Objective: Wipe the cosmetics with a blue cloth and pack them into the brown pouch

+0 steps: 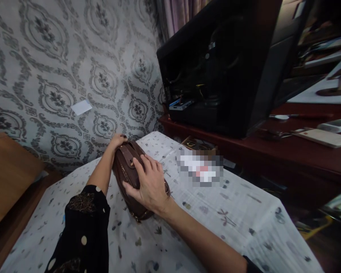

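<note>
A dark brown leather handbag [132, 172] with a zip, a flap and gold-coloured metal fittings lies on the cloth-covered table. My left hand [118, 140] is bent over the bag's far end and grips it there, its fingers partly hidden. Across the near right part of the bag rests my right hand [151, 184], fingers stretched and spread, the thumb lying on the side near the zip.
A white cloth with small plant prints covers the table [199, 220]. A blurred-out patch [200, 168] sits right of the bag. Beyond stands a black television-like cabinet [216, 76] on a dark red shelf [309, 142]. A brown board [11, 178] is at left, against patterned wallpaper [59, 76].
</note>
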A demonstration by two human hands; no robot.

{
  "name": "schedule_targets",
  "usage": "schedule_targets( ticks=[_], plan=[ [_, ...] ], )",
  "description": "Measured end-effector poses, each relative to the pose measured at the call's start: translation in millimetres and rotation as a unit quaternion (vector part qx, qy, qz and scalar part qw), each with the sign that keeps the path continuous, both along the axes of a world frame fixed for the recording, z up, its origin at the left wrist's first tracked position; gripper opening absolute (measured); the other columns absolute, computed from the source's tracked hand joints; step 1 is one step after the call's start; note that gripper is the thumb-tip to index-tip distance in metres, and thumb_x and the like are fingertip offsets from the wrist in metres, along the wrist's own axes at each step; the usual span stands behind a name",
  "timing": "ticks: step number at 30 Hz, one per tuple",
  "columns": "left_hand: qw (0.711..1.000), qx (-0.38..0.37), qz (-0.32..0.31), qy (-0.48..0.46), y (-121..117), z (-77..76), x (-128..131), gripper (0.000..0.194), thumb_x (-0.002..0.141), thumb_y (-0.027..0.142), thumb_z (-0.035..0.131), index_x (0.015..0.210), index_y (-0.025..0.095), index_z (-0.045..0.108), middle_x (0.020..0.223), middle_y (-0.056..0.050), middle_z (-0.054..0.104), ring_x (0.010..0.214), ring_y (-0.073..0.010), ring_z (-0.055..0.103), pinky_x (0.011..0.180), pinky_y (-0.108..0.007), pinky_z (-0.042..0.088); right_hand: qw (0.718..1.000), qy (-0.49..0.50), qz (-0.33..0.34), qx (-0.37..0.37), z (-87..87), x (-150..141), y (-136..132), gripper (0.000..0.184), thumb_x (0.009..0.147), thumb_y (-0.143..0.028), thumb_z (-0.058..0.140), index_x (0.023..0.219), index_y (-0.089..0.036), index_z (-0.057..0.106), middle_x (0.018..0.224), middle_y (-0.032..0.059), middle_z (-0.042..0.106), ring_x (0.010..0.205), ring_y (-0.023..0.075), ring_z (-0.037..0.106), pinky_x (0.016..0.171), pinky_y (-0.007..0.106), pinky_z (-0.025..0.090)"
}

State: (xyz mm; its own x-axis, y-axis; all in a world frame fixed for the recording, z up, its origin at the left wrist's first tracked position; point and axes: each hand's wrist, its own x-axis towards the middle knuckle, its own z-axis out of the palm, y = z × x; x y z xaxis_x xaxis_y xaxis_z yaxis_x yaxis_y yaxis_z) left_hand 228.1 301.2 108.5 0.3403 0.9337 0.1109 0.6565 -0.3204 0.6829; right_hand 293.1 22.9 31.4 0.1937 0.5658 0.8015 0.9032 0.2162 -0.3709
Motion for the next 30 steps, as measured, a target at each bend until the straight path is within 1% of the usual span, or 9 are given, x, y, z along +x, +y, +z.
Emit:
schedule_targets(
  ticks=[4,7,11,14,17,19,22,27,30],
  plan=[
    [0.999,-0.025,0.025,-0.037,-4.8,2.3,-3.9,0.039,0.096,0.038,0.064,0.129,0.016,0.06,0.129,-0.01,0.062,0.111,-0.0244,0.065,0.092,-0.046,0.058,1.0,-0.001,0.0,-0.031,3.8,0.3,-1.3,0.073,0.084,-0.062,0.067,0.136,-0.011,0.06,0.145,0.0272,0.054,0.136,0.0398,0.046,0.107,0.054,0.038],
    [0.997,-0.032,0.019,-0.074,-11.6,4.5,-7.2,0.038,0.097,0.038,0.063,0.128,0.017,0.059,0.128,-0.01,0.063,0.108,-0.023,0.065,0.091,-0.045,0.058,0.999,-0.002,0.001,-0.04,5.6,0.2,-2.0,0.075,0.083,-0.064,0.066,0.136,-0.011,0.059,0.142,0.0255,0.057,0.136,0.0384,0.047,0.108,0.053,0.037],
    [0.994,-0.023,-0.011,-0.111,-21.4,7.4,-10.2,0.026,0.094,0.034,0.065,0.108,0.013,0.065,0.099,-0.006,0.07,0.086,-0.0179,0.067,0.078,-0.034,0.057,0.999,-0.002,-0.001,-0.036,5.8,0.2,-2.3,0.074,0.084,-0.065,0.066,0.135,-0.012,0.059,0.136,0.0225,0.062,0.132,0.0364,0.05,0.107,0.051,0.038],
    [0.992,-0.013,-0.043,-0.12,-27.1,9.3,-8.2,0.021,0.076,0.03,0.076,0.084,0.014,0.066,0.074,-0.001,0.067,0.072,-0.0161,0.064,0.069,-0.028,0.052,1.0,-0.004,-0.003,-0.029,4.9,0.5,-1.8,0.072,0.085,-0.063,0.066,0.135,-0.012,0.06,0.136,0.0223,0.062,0.131,0.0363,0.051,0.106,0.052,0.038],
    [0.991,-0.006,-0.071,-0.111,-31.0,11.3,-3.6,0.026,0.055,0.025,0.085,0.07,0.015,0.065,0.063,0.003,0.063,0.068,-0.0155,0.061,0.067,-0.025,0.048,1.0,-0.004,-0.001,-0.024,3.9,0.8,-1.0,0.072,0.085,-0.062,0.065,0.136,-0.012,0.059,0.137,0.0224,0.061,0.132,0.0364,0.05,0.107,0.052,0.037],
    [0.991,-0.005,-0.081,-0.103,-33.3,12.7,-2.3,0.028,0.05,0.024,0.085,0.067,0.016,0.065,0.06,0.003,0.062,0.067,-0.0158,0.06,0.066,-0.025,0.048,1.0,-0.003,-0.003,-0.022,3.4,1.0,-0.8,0.071,0.086,-0.062,0.065,0.136,-0.012,0.059,0.138,0.0227,0.061,0.133,0.0362,0.05,0.108,0.051,0.037],
    [0.992,-0.007,-0.082,-0.097,-36.9,14.5,-7.4,0.026,0.053,0.029,0.083,0.069,0.016,0.066,0.061,0.002,0.063,0.065,-0.016,0.059,0.064,-0.025,0.046,1.0,-0.008,-0.003,-0.022,3.0,1.1,-1.0,0.071,0.087,-0.061,0.064,0.137,-0.012,0.059,0.139,0.0231,0.06,0.133,0.0366,0.05,0.107,0.052,0.037],
    [0.994,-0.013,-0.049,-0.097,-39.5,13.3,-21.9,0.025,0.068,0.032,0.082,0.069,0.015,0.063,0.06,0.002,0.061,0.061,-0.015,0.059,0.06,-0.025,0.047,1.0,-0.012,-0.005,-0.015,1.8,1.1,-0.3,0.07,0.086,-0.06,0.066,0.136,-0.011,0.059,0.139,0.0236,0.059,0.131,0.0373,0.05,0.106,0.052,0.037],
    [0.995,-0.013,-0.022,-0.099,-37.7,9.6,-20.6,0.023,0.086,0.034,0.074,0.092,0.012,0.068,0.086,-0.002,0.069,0.077,-0.0163,0.066,0.071,-0.03,0.055,1.0,-0.012,-0.009,-0.013,1.1,0.7,0.5,0.07,0.086,-0.059,0.066,0.137,-0.012,0.059,0.139,0.0231,0.059,0.131,0.0369,0.05,0.106,0.052,0.038]
  ],
)
